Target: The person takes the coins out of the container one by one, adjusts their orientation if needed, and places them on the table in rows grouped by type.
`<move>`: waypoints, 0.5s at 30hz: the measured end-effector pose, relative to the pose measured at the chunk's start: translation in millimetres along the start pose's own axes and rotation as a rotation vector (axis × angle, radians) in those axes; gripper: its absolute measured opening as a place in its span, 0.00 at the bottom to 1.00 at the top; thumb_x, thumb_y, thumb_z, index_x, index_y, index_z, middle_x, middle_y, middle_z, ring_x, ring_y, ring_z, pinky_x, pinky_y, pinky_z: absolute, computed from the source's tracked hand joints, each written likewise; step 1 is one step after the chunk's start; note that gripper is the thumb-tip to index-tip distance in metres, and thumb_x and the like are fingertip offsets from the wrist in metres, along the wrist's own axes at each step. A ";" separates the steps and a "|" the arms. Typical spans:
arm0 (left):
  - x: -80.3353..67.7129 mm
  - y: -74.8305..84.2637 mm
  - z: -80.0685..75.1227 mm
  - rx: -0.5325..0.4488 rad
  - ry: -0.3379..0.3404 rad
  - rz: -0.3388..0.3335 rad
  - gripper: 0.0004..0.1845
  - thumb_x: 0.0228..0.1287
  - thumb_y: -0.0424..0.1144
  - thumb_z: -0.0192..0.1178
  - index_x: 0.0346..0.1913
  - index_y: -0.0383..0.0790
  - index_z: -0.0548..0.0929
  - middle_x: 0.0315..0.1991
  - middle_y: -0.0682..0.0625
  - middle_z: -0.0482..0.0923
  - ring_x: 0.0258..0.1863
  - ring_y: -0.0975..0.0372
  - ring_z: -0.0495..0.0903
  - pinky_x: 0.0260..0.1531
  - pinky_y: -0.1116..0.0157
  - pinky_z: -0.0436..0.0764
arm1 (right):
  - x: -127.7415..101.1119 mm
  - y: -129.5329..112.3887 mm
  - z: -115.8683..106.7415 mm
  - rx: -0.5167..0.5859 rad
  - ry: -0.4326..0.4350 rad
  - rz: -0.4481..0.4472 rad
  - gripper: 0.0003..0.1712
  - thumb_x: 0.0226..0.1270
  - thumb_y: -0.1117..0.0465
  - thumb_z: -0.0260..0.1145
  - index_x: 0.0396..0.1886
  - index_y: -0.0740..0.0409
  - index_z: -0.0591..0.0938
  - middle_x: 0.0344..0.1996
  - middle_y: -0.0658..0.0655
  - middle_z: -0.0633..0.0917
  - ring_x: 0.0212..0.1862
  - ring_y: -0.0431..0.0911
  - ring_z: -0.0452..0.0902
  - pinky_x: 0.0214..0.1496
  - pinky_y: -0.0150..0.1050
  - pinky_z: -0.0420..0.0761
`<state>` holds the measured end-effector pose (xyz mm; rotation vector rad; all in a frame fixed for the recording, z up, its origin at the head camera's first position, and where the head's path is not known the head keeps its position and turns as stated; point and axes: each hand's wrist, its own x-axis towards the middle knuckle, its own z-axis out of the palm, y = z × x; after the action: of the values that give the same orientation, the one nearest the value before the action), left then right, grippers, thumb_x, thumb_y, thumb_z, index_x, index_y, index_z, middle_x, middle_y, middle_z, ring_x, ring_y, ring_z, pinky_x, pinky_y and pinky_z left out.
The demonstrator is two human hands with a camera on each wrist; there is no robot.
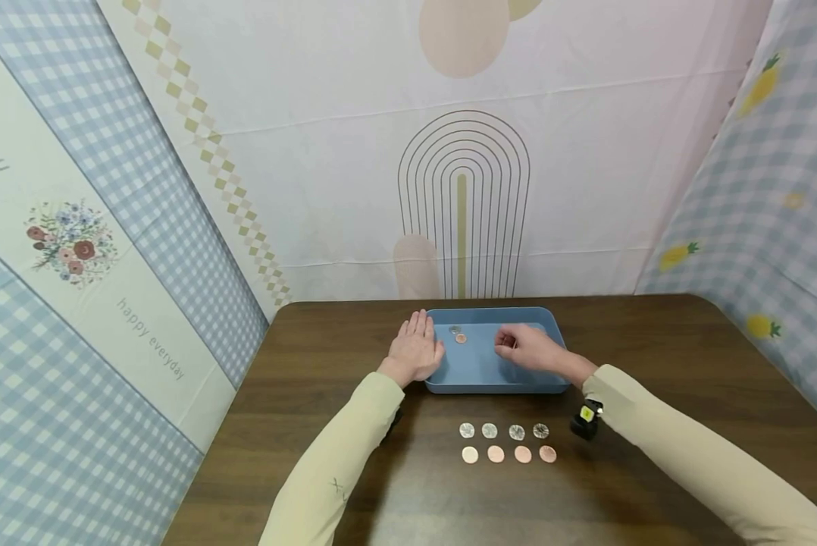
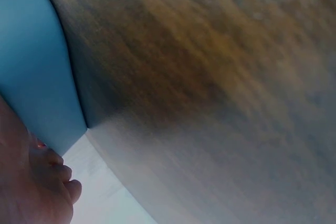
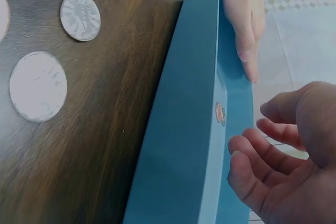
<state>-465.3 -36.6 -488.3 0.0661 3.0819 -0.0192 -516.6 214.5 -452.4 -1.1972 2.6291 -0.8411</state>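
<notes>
My left hand (image 1: 414, 349) lies with straight fingers along the left rim of a blue tray (image 1: 477, 370). In the left wrist view, that hand (image 2: 34, 190) shows beside the tray's side wall (image 2: 39, 61). Over the right half of the tray hovers my right hand (image 1: 531, 349). The right wrist view shows its fingers (image 3: 252, 179) loosely bent, a gap between thumb and fingertips, and nothing held. Inside the tray, toward the back left, a copper-coloured coin (image 1: 461, 339) lies close to a silver-coloured coin (image 1: 455, 330).
In front of the tray, on the dark wooden table (image 1: 299, 425), lies a row of several silver-coloured coins (image 1: 489, 431). Nearer to me is a parallel row of copper-coloured coins (image 1: 496, 454), its leftmost one paler. A patterned cloth (image 1: 327, 189) hangs behind the table.
</notes>
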 end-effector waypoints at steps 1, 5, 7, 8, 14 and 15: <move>0.8 0.1 -0.2 0.000 0.000 -0.001 0.35 0.76 0.52 0.28 0.78 0.34 0.48 0.80 0.40 0.42 0.80 0.52 0.42 0.78 0.56 0.49 | 3.9 0.8 1.4 -0.003 0.003 0.013 0.03 0.67 0.62 0.62 0.34 0.56 0.81 0.26 0.51 0.81 0.27 0.40 0.72 0.30 0.35 0.72; 4.1 0.7 0.3 0.005 -0.004 -0.008 0.35 0.76 0.52 0.28 0.78 0.34 0.48 0.80 0.40 0.42 0.80 0.52 0.42 0.78 0.56 0.49 | 19.7 3.5 7.2 0.008 0.004 0.056 0.05 0.67 0.61 0.62 0.36 0.58 0.82 0.28 0.54 0.82 0.28 0.42 0.73 0.31 0.36 0.72; 5.2 1.5 0.0 0.007 -0.005 -0.011 0.35 0.76 0.52 0.28 0.78 0.34 0.48 0.80 0.40 0.42 0.80 0.52 0.42 0.78 0.56 0.49 | 26.6 5.9 10.1 0.018 0.002 0.070 0.05 0.67 0.61 0.62 0.37 0.58 0.82 0.29 0.54 0.82 0.28 0.42 0.74 0.31 0.37 0.73; 6.0 1.7 0.0 0.010 -0.004 -0.012 0.35 0.76 0.52 0.28 0.78 0.34 0.48 0.80 0.40 0.42 0.80 0.51 0.42 0.78 0.56 0.49 | 29.7 7.0 11.4 0.029 0.002 0.077 0.05 0.67 0.61 0.62 0.37 0.58 0.82 0.29 0.55 0.82 0.28 0.43 0.74 0.31 0.37 0.73; 10.5 3.1 -0.8 0.021 -0.005 -0.027 0.35 0.76 0.52 0.28 0.78 0.34 0.48 0.80 0.40 0.42 0.80 0.51 0.42 0.78 0.56 0.49 | 47.3 16.0 17.9 0.072 -0.008 0.131 0.07 0.68 0.60 0.62 0.39 0.60 0.81 0.28 0.56 0.82 0.24 0.42 0.75 0.27 0.36 0.74; 11.3 3.3 -0.8 0.021 -0.005 -0.030 0.35 0.76 0.52 0.28 0.78 0.34 0.48 0.80 0.40 0.42 0.80 0.51 0.42 0.78 0.56 0.49 | 50.2 16.9 18.5 0.082 -0.013 0.145 0.08 0.69 0.60 0.62 0.40 0.60 0.81 0.28 0.56 0.82 0.24 0.42 0.75 0.25 0.36 0.75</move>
<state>-476.5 -32.8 -488.3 0.0205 3.0778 -0.0530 -555.4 178.8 -471.7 -0.9755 2.6056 -0.9010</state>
